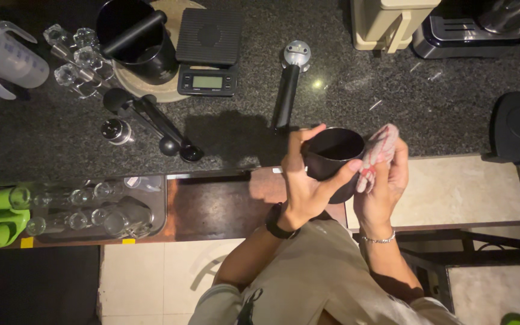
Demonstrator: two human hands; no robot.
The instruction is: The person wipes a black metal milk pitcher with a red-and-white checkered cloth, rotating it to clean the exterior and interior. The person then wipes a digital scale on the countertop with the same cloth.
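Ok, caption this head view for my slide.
Left hand holds a black cup while right hand presses a cloth against it.

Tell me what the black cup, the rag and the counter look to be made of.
Black cup, in the left hand: matte black, probably coated metal or hard plastic; thin rigid rim, no gloss.
Rag, in the right hand: soft woven cloth, crumpled, pale with red stripes.
Counter: polished dark speckled stone, likely granite; it reflects light spots.

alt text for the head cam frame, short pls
Seen from above, a person's left hand grips a black cup while the right hand presses a red-and-white cloth to its rim. Behind them, on a dark speckled counter, lie a portafilter and a small digital scale.
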